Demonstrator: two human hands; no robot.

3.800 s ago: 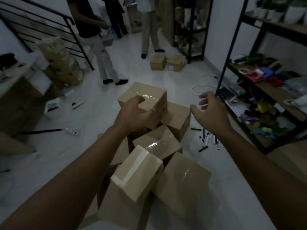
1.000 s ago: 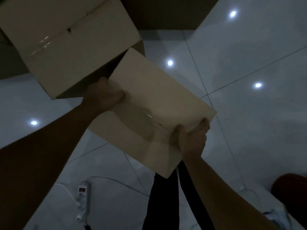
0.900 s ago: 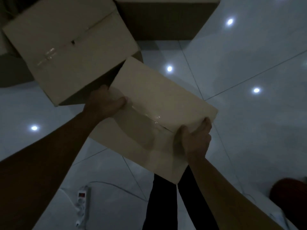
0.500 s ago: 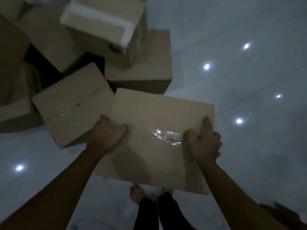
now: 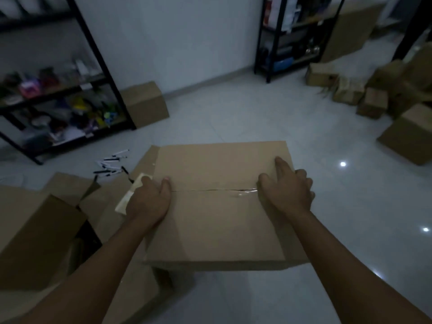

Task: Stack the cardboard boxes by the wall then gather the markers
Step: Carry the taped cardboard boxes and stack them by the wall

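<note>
I hold a large taped cardboard box [image 5: 217, 206] in front of me, above the floor. My left hand [image 5: 148, 202] grips its left edge, thumb on top. My right hand [image 5: 288, 190] grips its right edge, thumb and forefinger lying on the top face. Several black and white markers [image 5: 111, 164] lie scattered on the floor to the left, beyond a pile of other boxes [image 5: 39, 232]. One box [image 5: 145, 102] stands against the white wall [image 5: 168, 38] ahead.
A black shelf rack [image 5: 53, 97] with coloured items stands at left, another rack [image 5: 289, 36] at back right. More cardboard boxes [image 5: 374, 99] lie along the right side, one large box [image 5: 409, 136] nearer. Bare tiled floor [image 5: 233, 115] stretches ahead to the wall.
My view has swung up from the floor to the room and wall. The box in my hands has turned level and come away from the pile, both hands still gripping it.
</note>
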